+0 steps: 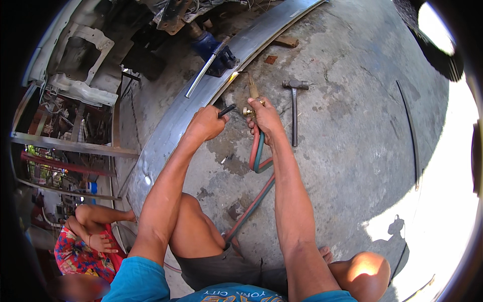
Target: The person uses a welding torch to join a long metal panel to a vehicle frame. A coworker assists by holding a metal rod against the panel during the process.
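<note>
My right hand (264,118) is wrapped round a brass gas torch (253,90). Its thin bent tip reaches the edge of a long, curved silver metal panel (166,121), where a small bright glow shows. From the torch's lower end run a red and a green hose (256,151), which pass down toward my leg. My left hand (205,123) is closed beside the panel's near edge, holding a slim black stick-like tool (227,110) whose kind I cannot make out. On the panel, just beyond the glow, stands a blue jack (214,53) with a metal bar slanting from it.
A hammer (295,110) lies on the concrete floor right of the torch. A wood block (286,41) sits by the panel's far part. Vehicle bodywork (83,65) fills the upper left. Another person (90,246) sits at lower left. A dark strip (410,131) lies far right.
</note>
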Available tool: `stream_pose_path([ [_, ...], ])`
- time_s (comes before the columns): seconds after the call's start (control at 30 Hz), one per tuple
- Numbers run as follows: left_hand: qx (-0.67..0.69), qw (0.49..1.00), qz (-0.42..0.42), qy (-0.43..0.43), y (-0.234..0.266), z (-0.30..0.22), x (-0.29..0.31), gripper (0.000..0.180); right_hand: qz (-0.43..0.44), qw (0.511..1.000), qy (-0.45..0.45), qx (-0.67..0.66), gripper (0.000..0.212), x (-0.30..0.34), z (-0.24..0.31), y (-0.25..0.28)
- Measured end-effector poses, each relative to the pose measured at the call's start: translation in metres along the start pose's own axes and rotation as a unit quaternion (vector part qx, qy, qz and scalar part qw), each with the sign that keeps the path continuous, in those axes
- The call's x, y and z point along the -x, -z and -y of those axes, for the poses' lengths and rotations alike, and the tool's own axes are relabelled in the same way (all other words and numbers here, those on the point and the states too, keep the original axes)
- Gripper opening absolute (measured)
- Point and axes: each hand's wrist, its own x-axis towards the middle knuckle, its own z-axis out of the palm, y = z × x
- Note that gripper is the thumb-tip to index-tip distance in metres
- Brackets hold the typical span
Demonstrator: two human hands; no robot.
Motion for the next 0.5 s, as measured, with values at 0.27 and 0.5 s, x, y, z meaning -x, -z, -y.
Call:
stream_pose_path([
  [0.27,-0.028,0.998,0.045,-0.022,0.007,-0.009,0.009,0.039,-0.017,0.999,0.024,0.018,0.026,-0.017,0.008,0.007],
  [0.5,-0.017,0.999,0.042,-0.020,0.015,-0.009,0.018,0.035,-0.025,0.998,0.025,0.047,0.026,-0.018,0.013,0.002],
])
